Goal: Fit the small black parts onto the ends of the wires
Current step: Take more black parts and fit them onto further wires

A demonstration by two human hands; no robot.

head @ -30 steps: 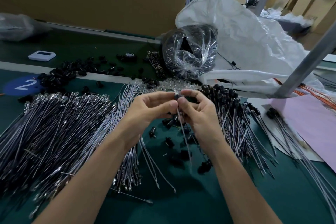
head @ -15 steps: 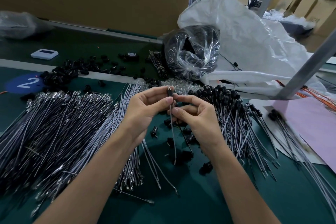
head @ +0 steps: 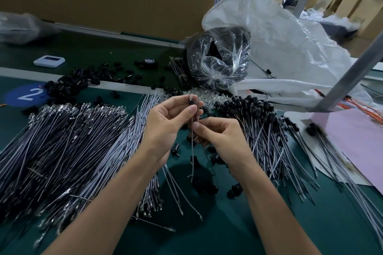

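My left hand (head: pixel 170 122) pinches a small black part (head: pixel 190 100) at the top end of a thin wire (head: pixel 192 151); a metal terminal sticks out above the part. My right hand (head: pixel 221 136) pinches the same wire lower down, just below the left fingers. The wire hangs down over the green table. A big pile of bare wires (head: pixel 68 143) lies to the left. Wires with black parts fitted (head: pixel 255 114) lie to the right. Loose black parts (head: pixel 205 186) are scattered under my hands.
More loose black parts (head: pixel 83 80) lie at the back left near a blue "2" marker (head: pixel 27 95). A clear bag of black parts (head: pixel 217 58) and a large white bag (head: pixel 290 47) stand behind. A grey post (head: pixel 352 74) and pink sheet (head: pixel 352 136) are at right.
My hands have drawn apart along the wire: the left one rose with the black part, the right one slid down the wire. The terminal now shows above the part.
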